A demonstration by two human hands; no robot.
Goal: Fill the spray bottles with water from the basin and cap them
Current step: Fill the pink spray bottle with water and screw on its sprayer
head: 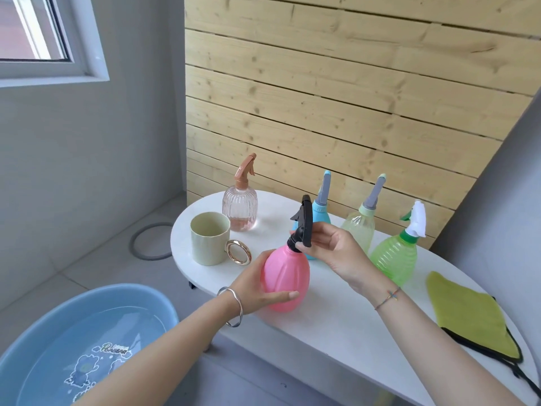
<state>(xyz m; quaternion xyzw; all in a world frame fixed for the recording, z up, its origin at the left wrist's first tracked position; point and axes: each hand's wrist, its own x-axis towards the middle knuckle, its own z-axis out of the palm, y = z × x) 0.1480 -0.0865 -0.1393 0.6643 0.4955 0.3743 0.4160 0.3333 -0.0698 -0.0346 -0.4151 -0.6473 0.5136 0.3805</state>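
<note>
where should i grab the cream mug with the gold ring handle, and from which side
Probably by the gold ring handle: the cream mug stands upright on the white oval table with the ring jutting out low on its right, toward the person. Come from the near right side and hook through the ring.

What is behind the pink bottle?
A blue bottle stands behind it. Only its nozzle, shoulder and a sliver of base show; the pink bottle and the right hand cover the rest.

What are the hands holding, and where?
The pink plastic spray bottle: the left hand grips its round body, the right hand pinches its black trigger cap.
</note>
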